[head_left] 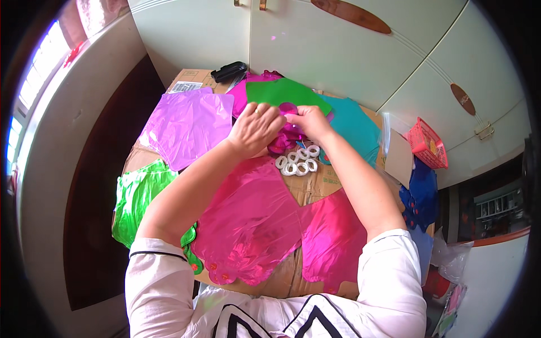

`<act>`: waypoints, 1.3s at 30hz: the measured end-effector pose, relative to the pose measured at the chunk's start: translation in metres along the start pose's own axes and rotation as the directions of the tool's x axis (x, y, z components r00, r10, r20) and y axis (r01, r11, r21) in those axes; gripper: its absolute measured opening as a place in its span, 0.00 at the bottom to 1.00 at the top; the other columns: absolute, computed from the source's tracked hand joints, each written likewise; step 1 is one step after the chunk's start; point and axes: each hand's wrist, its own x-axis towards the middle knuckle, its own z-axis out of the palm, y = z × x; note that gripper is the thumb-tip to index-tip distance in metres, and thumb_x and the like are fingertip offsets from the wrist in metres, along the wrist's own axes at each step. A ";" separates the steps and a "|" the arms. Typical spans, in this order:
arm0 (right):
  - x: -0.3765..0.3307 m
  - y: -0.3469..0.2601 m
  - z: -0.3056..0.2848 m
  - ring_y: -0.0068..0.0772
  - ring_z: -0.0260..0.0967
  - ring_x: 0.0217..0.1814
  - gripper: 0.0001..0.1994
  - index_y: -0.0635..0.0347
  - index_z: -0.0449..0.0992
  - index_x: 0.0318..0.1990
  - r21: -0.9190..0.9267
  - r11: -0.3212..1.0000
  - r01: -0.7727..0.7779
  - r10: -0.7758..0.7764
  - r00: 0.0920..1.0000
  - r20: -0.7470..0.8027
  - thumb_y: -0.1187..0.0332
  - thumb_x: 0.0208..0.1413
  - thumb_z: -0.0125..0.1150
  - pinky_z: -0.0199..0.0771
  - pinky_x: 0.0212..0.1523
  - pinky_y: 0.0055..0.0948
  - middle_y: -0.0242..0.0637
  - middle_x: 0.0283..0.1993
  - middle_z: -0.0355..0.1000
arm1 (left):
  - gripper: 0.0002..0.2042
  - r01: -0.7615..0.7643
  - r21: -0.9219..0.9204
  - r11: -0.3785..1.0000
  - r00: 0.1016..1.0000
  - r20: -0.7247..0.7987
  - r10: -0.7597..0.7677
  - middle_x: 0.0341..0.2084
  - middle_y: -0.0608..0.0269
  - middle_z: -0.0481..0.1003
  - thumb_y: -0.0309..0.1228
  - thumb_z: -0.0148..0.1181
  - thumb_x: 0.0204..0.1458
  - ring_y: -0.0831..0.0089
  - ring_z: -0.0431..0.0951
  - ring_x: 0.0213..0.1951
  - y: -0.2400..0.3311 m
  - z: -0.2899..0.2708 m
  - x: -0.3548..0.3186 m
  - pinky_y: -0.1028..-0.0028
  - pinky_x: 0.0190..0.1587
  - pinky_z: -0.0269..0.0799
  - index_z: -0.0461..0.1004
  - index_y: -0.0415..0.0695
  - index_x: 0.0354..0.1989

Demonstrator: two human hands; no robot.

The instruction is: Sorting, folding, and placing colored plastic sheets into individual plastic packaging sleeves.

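Note:
My left hand is closed, knuckles up, at the far middle of the cardboard, against a crumpled magenta foil piece. My right hand pinches the upper part of that piece between thumb and fingers. What lies under the left fingers is hidden. Just below the hands sits a cluster of several white rings. A green sheet lies behind the hands, over another magenta one. Two large, shiny pink foil pieces spread out between my forearms, one with a scalloped edge and small red flowers.
Lilac and bright green foil pieces lie at the left, a teal one at the right. A black object rests at the back by pale cabinets. A red basket and dark blue foil are far right.

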 end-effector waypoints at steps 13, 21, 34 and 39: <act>-0.011 -0.168 -0.192 0.20 0.58 0.15 0.14 0.65 0.72 0.22 -0.064 0.940 0.335 -0.213 0.430 -0.877 0.68 0.53 0.67 0.56 0.16 0.25 0.31 0.16 0.65 | 0.15 0.393 -0.295 0.871 0.890 0.361 -0.279 0.37 0.60 0.74 0.45 0.62 0.49 0.57 0.75 0.45 -0.009 0.008 -0.024 0.60 0.50 0.71 0.80 0.50 0.41; -0.074 -0.153 -0.231 0.27 0.71 0.24 0.17 0.63 0.81 0.30 -0.659 0.744 -0.112 -0.581 0.378 -0.721 0.55 0.55 0.64 0.71 0.32 0.33 0.40 0.22 0.76 | 0.19 0.554 -0.219 0.804 0.731 0.590 -0.343 0.37 0.59 0.76 0.45 0.64 0.46 0.60 0.76 0.45 -0.018 -0.002 0.010 0.60 0.50 0.71 0.79 0.48 0.44; -0.122 0.004 -0.090 0.38 0.78 0.31 0.08 0.61 0.81 0.40 -0.423 0.901 0.093 -0.276 0.876 -0.396 0.67 0.56 0.62 0.75 0.34 0.32 0.45 0.31 0.78 | 0.12 -0.202 -0.448 0.871 0.797 0.442 0.413 0.35 0.56 0.73 0.29 0.58 0.44 0.60 0.79 0.38 0.093 0.033 0.069 0.63 0.40 0.77 0.73 0.39 0.38; -0.120 0.011 -0.098 0.39 0.75 0.28 0.09 0.63 0.80 0.34 -0.422 0.907 -0.008 -0.183 0.893 -0.411 0.66 0.54 0.63 0.72 0.31 0.35 0.46 0.28 0.76 | 0.10 -0.170 -0.479 0.861 0.795 0.450 0.407 0.35 0.56 0.73 0.27 0.57 0.45 0.57 0.79 0.35 0.081 0.035 0.065 0.62 0.39 0.77 0.73 0.39 0.37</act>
